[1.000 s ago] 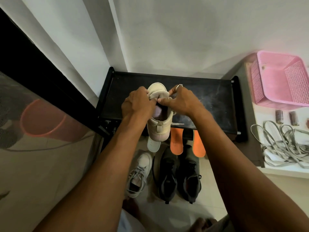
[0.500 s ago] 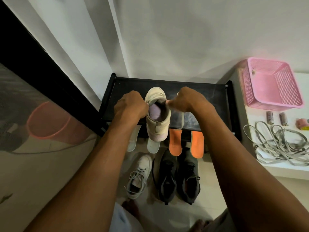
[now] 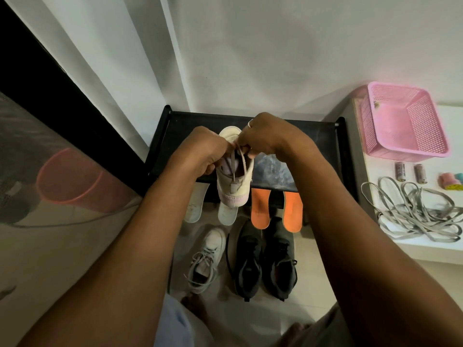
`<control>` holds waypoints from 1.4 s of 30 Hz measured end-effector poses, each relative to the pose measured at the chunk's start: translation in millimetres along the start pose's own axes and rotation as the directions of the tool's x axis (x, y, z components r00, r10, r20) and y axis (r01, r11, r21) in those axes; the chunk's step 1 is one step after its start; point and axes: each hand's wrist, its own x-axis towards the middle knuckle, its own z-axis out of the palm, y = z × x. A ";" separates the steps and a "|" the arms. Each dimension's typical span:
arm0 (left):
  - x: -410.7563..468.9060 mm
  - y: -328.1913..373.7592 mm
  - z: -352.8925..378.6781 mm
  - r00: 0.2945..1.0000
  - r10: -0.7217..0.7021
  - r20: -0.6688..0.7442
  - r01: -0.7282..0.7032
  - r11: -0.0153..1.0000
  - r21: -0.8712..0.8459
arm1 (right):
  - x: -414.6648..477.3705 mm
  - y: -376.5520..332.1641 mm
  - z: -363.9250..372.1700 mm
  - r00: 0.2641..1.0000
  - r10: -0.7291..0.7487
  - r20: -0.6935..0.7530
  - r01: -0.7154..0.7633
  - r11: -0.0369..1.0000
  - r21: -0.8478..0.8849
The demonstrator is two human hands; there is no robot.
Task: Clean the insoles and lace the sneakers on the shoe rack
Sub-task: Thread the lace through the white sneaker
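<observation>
Pink plastic basket (image 3: 406,121) sits on the white tabletop (image 3: 426,249) at the right. A small dark speck clings to its inner wall, too small to identify. Just in front of the basket stand two small cylinders (image 3: 400,169), with a tangled heap of grey laces (image 3: 413,216) nearer the person.

Both forearms reach forward and the hands meet over the black shoe rack (image 3: 313,136). The left hand (image 3: 203,151) and the right hand (image 3: 265,139) have their fingers curled in, knuckles up. Where they meet, they pinch a grey lace (image 3: 235,166) that hangs in two strands down over the shoe's opening.

The cream sneaker (image 3: 235,186) rests on top of the rack. Its long axis runs away from the person, toe toward the wall and pinkish heel at the rack's front edge. Lilac lining shows in its mouth.

Below the front edge are two white insoles (image 3: 194,206) and two orange insoles (image 3: 260,209), all lengthwise toward the person. On the floor stand a laced white sneaker (image 3: 208,256) and a pair of dark sneakers (image 3: 263,264), toes toward the rack.
</observation>
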 end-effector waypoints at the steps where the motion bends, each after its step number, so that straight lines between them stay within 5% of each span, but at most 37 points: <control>1: 0.0 1.1 0.0 1.000 -0.001 -0.002 0.001 1.000 0.001 | -1.2 -0.4 -0.8 1.000 -0.003 -0.004 0.003 1.000 0.007; 18: 11.3 -9.0 1.9 0.900 0.375 -0.223 -0.375 0.926 0.044 | 4.2 -1.5 4.3 0.972 -0.010 -0.234 0.068 0.967 0.244; 35: 19.7 -15.1 11.7 0.808 0.501 -0.311 -0.461 0.866 0.195 | 17.1 8.2 9.8 0.974 -0.049 -0.222 0.104 0.965 0.242; 42: 16.3 -13.8 10.1 0.854 0.448 -0.266 -0.399 0.890 0.219 | 13.5 7.7 8.9 0.984 -0.040 -0.173 0.083 0.966 0.245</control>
